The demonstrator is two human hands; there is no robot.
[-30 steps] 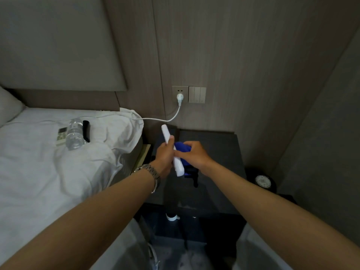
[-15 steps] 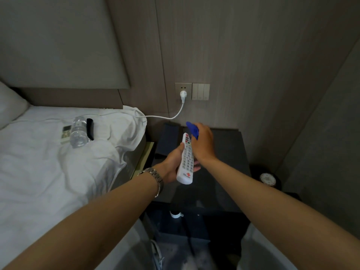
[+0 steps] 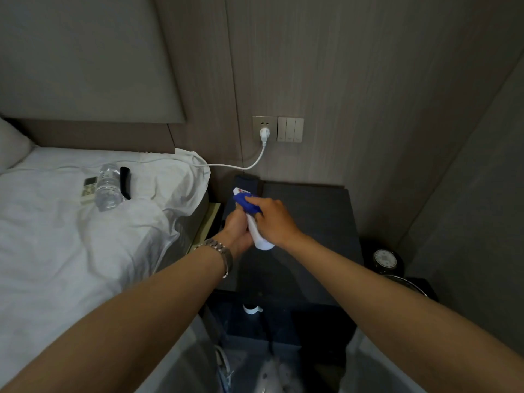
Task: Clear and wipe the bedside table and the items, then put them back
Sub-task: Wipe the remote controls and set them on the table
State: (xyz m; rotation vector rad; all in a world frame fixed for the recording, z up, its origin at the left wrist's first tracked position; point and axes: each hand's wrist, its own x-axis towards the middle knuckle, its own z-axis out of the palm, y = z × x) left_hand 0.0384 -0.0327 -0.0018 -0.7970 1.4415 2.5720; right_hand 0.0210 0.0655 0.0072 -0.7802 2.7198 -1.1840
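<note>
1. Left hand (image 3: 236,228): grip wrapped round the lower half of the white remote (image 3: 256,232), held above the dark counter (image 3: 312,217), near its left rear part. Metal watch (image 3: 219,251) on that wrist.
2. Right hand (image 3: 272,219): grip pinching a blue cloth (image 3: 246,205), pressed onto the upper part of the remote. Cloth covers most of the top end; a bit of white with red marks shows past it.
3. Remote is tilted, top end pointing away toward the wall, bottom end toward the camera. Not touching the counter.
4. Counter: dark flat object (image 3: 246,184) at its rear left corner, against the wall. Can't tell what it is.
5. On the bed (image 3: 71,236), left of the counter: clear water bottle (image 3: 107,188) lying on its side, a second small white remote (image 3: 89,187) touching its left side, a black object (image 3: 125,185) just beside its right.
6. Wall: white plug (image 3: 264,134) in the socket, switch panel (image 3: 290,129) right beside it. White cable (image 3: 226,165) runs from the plug left onto the bed.
7. Lower right: round dark item with a pale disc on top (image 3: 385,259), beside the counter.
</note>
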